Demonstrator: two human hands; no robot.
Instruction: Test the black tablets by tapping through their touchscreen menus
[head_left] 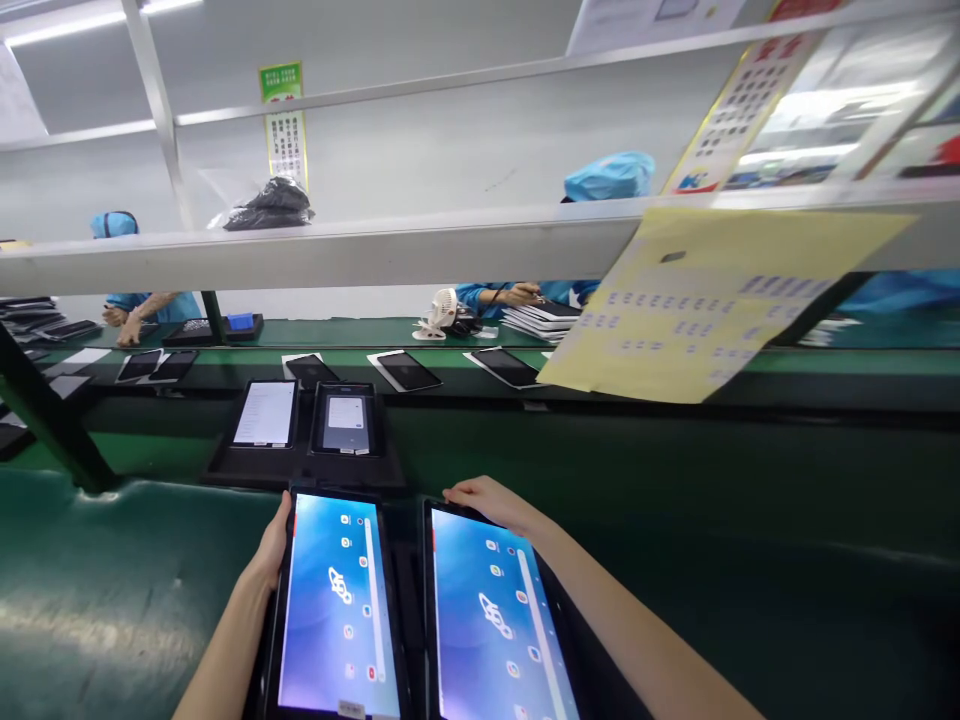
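Observation:
Two tablets with lit blue home screens lie side by side in front of me, at the bottom of the view. My left hand (271, 550) grips the outer left edge of the left tablet (337, 600), its thumb along the frame near the top corner. Reaching across from the right, my right hand (491, 500) holds the top edge of the right tablet (495, 620); some of its fingers are hidden behind the frame. Just beyond, a black tray (300, 470) carries a tablet with a white screen (265, 413) and another with a grey dialog screen (345, 420).
Several dark tablets, one a tablet on white sheets (409, 371), line the belt beyond. A yellow paper (675, 320) hangs from the white shelf (420, 248). A small fan (439, 314) stands across from me, near co-workers in blue. A dark post (45, 410) rises at left.

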